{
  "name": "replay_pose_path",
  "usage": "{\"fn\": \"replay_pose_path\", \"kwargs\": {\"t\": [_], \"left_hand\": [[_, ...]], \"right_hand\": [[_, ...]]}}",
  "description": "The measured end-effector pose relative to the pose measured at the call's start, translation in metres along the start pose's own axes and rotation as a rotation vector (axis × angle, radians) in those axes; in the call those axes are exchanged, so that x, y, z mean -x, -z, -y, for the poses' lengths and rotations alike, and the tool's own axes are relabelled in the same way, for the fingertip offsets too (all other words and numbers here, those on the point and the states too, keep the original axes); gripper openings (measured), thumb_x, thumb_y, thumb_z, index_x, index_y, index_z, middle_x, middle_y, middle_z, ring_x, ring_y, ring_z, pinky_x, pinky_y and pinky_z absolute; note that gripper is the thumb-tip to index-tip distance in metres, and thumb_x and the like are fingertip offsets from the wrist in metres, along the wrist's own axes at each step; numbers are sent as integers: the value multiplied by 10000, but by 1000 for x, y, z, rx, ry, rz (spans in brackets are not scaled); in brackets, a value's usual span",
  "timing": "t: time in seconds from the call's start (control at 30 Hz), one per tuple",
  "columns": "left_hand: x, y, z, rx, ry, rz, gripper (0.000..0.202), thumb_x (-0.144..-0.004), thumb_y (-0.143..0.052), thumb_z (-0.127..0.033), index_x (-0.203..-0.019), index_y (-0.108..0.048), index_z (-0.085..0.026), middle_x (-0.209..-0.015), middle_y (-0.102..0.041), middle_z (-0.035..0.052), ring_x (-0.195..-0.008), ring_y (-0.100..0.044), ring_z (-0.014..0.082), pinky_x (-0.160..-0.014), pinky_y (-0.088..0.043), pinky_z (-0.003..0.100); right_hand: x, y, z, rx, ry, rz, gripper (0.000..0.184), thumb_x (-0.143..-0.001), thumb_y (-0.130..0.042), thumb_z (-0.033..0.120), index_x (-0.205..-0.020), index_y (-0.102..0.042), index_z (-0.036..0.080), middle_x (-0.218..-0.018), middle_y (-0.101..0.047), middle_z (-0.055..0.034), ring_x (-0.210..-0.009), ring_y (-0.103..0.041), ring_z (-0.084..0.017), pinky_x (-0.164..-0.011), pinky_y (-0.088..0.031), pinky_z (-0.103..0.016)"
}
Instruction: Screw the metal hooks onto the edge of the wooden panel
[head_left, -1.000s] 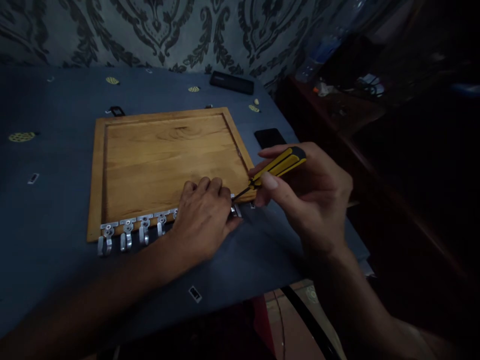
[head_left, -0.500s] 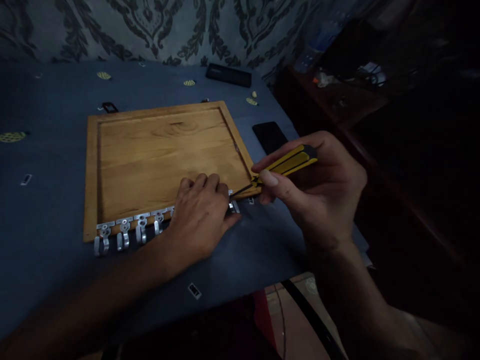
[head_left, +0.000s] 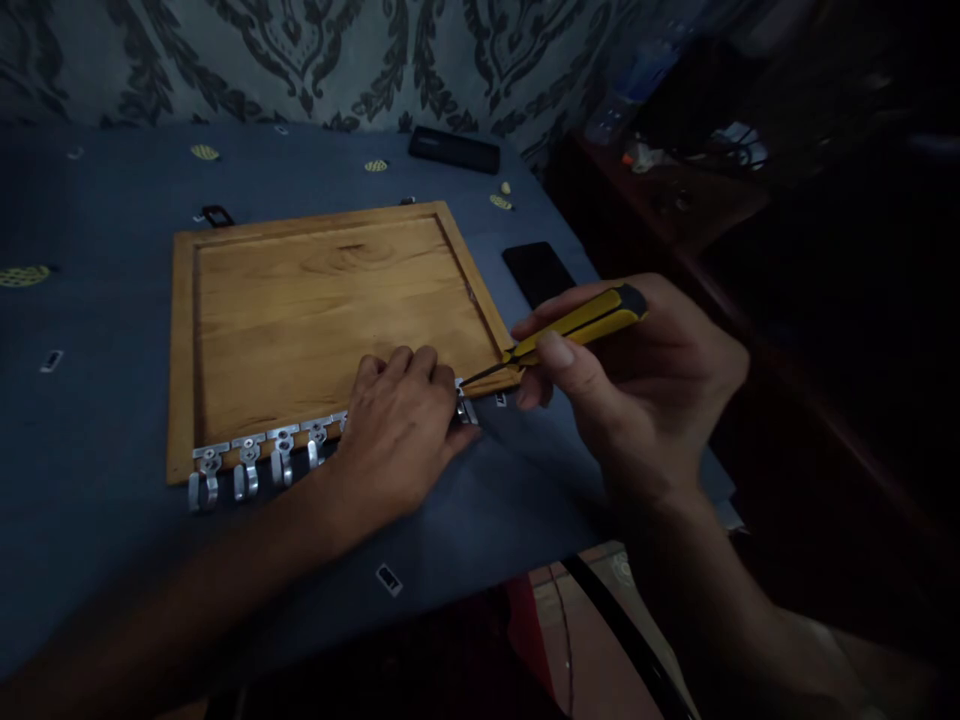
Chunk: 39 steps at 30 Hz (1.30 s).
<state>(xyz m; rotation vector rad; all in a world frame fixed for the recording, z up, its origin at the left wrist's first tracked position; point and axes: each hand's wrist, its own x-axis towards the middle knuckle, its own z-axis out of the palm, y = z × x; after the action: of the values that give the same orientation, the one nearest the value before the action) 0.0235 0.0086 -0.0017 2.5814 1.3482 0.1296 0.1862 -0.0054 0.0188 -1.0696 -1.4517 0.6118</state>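
A square wooden board lies flat on a blue cloth-covered table. Several metal hooks line its near edge. My left hand rests curled on that near edge, its fingers pressed on the board beside the rightmost hook, hiding some hooks. My right hand is closed round a yellow and black screwdriver, whose thin tip points down-left and meets the rightmost hook at the board's near right corner.
A black phone lies right of the board. A dark flat box sits at the back by the patterned wall. Small labels and yellow discs dot the cloth. The table's right edge drops to a dark wooden shelf.
My right hand has shifted slightly right and the screwdriver handle has turned a little in my fingers. The left hand has stayed on the board's edge.
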Motion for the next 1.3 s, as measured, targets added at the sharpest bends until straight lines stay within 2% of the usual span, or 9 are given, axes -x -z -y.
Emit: {"fn": "replay_pose_path", "kwargs": {"t": [0.23, 0.57, 0.73, 0.87, 0.97, 1.07, 1.13, 1.3], "left_hand": [[0, 1, 0, 1, -11, 1, 328, -927, -669, -419, -1072, -685, -126, -1069, -657, 130, -1073, -607, 340, -891, -463, 481], [0, -1, 0, 10, 4, -13, 308, -918, -682, -405, -1059, -685, -131, -1046, -654, 117, -1059, -610, 334, -887, -455, 473], [0, 0, 0, 15, 11, 15, 316, -932, -667, -407, -1103, -673, -142, -1105, -657, 119, -1088, -600, 333, -897, -443, 468], [0, 1, 0, 25, 16, 30, 324, -935, -666, -409, -1118, -667, -141, -1116, -654, 112, -1105, -595, 332, -907, -439, 467], [0, 2, -1, 22, 15, 39, 314, -937, -662, -404, -1107, -671, -141, -1107, -651, 114, -1104, -597, 336, -910, -440, 475], [0, 2, -1, 17, 17, 38, 310, -934, -663, -412, -1068, -682, -133, -1076, -652, 120, -1091, -605, 342, -910, -449, 482], [-1, 1, 0, 20, 16, 22, 308, -925, -676, -412, -1045, -688, -129, -1059, -653, 122, -1082, -612, 345, -909, -455, 485], [-1, -1, 0, 24, 6, -9, 309, -915, -691, -405, -1065, -693, -135, -1077, -659, 122, -1076, -617, 344, -907, -463, 496]], "right_hand": [[1, -1, 2, 13, -2, -13, 92, -844, -784, 340, -881, -723, 283, -863, -697, 21, -454, -597, -99, -419, -521, -300], [0, -4, 2, -26, -16, 24, 58, -856, -774, 284, -869, -724, 255, -845, -702, 37, -472, -612, -63, -437, -511, -234], [-1, -3, 1, -3, 0, 36, 165, -754, -864, 249, -794, -703, 252, -785, -688, 46, -492, -601, -82, -431, -499, -241], [-2, -2, 2, -49, -63, 41, 220, -709, -895, 237, -779, -687, 244, -781, -706, 39, -506, -608, -96, -433, -511, -243], [-4, 0, 4, -118, -119, 80, 210, -746, -871, 249, -849, -688, 255, -796, -721, 40, -497, -620, -95, -452, -545, -242], [-5, 3, 5, -120, -124, 147, 223, -824, -808, 272, -1028, -718, 270, -869, -730, 23, -526, -653, -104, -515, -595, -270], [-6, 4, 5, -99, -116, 177, 224, -855, -773, 253, -1075, -734, 271, -920, -732, 12, -544, -668, -109, -534, -612, -284], [-7, 1, 2, -124, -95, 137, 122, -791, -829, 219, -874, -740, 232, -884, -731, 19, -478, -624, -73, -446, -560, -225]]}}
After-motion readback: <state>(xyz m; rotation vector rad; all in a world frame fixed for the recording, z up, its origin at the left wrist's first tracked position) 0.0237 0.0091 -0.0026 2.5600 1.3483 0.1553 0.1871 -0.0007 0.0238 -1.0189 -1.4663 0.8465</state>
